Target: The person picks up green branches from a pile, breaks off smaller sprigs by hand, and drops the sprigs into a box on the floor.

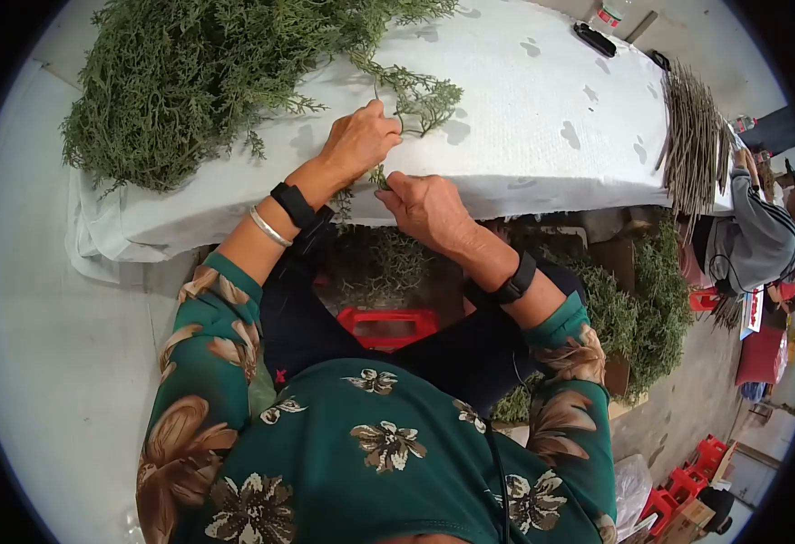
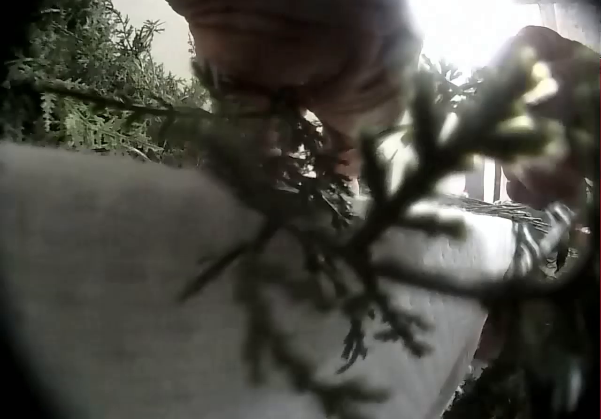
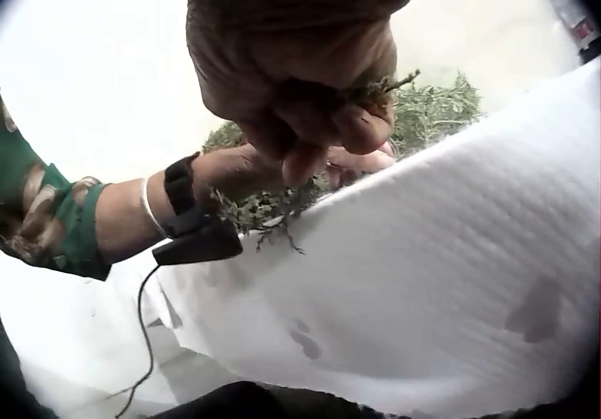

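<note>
Over the front edge of the white-covered table (image 1: 542,136), the left hand (image 1: 359,140) pinches a green leafy sprig (image 1: 426,98) whose feathery end lies on the cloth. Just right of it and nearer the body, the right hand (image 1: 429,210) has its fingers curled round a small green piece (image 1: 379,178). In the right wrist view a short green tip (image 3: 402,82) pokes out from between the right hand's (image 3: 296,72) fingers. Blurred sprig twigs (image 2: 413,194) cross the left wrist view in front of the left hand (image 2: 300,44).
A large heap of greenery (image 1: 189,91) covers the table's left part. Thin brown sticks (image 1: 695,136) lie at the right end, with a black case (image 1: 594,40) and a bottle (image 1: 608,16) at the far edge. Below are a red stool (image 1: 388,326) and more greenery (image 1: 660,308). Another person (image 1: 755,231) is at right.
</note>
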A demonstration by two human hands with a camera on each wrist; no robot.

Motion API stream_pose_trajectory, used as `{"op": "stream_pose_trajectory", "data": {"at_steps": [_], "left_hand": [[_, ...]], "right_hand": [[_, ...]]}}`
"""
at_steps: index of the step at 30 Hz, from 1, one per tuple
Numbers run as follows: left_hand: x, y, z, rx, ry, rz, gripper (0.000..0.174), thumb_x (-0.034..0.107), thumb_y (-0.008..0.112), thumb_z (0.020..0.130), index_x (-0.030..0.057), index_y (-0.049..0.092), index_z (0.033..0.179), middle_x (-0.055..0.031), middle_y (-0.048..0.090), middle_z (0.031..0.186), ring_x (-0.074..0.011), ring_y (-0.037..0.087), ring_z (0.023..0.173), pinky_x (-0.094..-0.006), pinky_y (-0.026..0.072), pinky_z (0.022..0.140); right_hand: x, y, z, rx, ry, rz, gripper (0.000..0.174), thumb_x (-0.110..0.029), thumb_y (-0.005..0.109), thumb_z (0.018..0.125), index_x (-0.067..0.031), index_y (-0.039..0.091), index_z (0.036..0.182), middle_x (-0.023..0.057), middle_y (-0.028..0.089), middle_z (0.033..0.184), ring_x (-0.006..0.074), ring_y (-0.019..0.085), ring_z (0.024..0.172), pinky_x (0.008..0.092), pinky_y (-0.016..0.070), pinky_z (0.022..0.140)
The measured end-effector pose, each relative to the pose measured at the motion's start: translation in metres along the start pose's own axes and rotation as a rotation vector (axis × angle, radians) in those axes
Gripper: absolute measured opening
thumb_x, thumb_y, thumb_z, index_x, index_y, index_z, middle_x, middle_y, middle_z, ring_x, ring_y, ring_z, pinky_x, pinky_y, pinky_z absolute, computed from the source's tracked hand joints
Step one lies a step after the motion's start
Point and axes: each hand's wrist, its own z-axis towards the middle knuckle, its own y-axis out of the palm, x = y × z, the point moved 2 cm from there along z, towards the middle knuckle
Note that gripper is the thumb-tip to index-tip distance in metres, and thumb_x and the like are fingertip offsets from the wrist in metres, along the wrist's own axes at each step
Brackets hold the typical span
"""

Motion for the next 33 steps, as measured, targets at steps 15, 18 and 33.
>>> {"op": "stream_pose_trajectory", "data": {"at_steps": [15,18,33], "left_hand": [[0.002,-0.031,-0.031,-0.005,0.254,-0.302,0.009,0.004,0.056,0.082,0.0012,0.054,0.089,-0.0105,0.055,0.084,-0.0273,0.055,0.077,-0.0344,0.0458,0.068],[-0.002,-0.033,-0.035,-0.132,0.168,-0.406,0.011,0.003,0.060,0.080,0.0015,0.056,0.090,-0.0098,0.056,0.084,-0.0244,0.055,0.074,-0.0323,0.0445,0.067],[-0.019,-0.072,-0.043,0.048,0.243,-0.236,0.014,0.003,0.064,0.078,0.0027,0.064,0.092,-0.0079,0.062,0.078,-0.0218,0.059,0.067,-0.0289,0.0470,0.062]], "right_hand": [[0.042,-0.093,0.036,0.288,-0.117,0.579,0.030,-0.004,0.067,0.074,-0.0011,0.059,0.102,0.0045,0.056,0.117,0.0082,0.053,0.081,0.0207,0.0454,0.067],[0.024,-0.092,0.037,0.134,-0.027,0.619,0.039,-0.003,0.070,0.068,-0.0034,0.059,0.105,0.0039,0.054,0.120,0.0092,0.053,0.086,0.0213,0.0451,0.070],[0.022,-0.028,0.039,0.057,-0.088,-0.154,0.020,-0.023,0.067,0.069,-0.0058,0.057,0.069,0.0107,0.058,0.066,0.0298,0.057,0.073,0.0396,0.0479,0.063]]}}
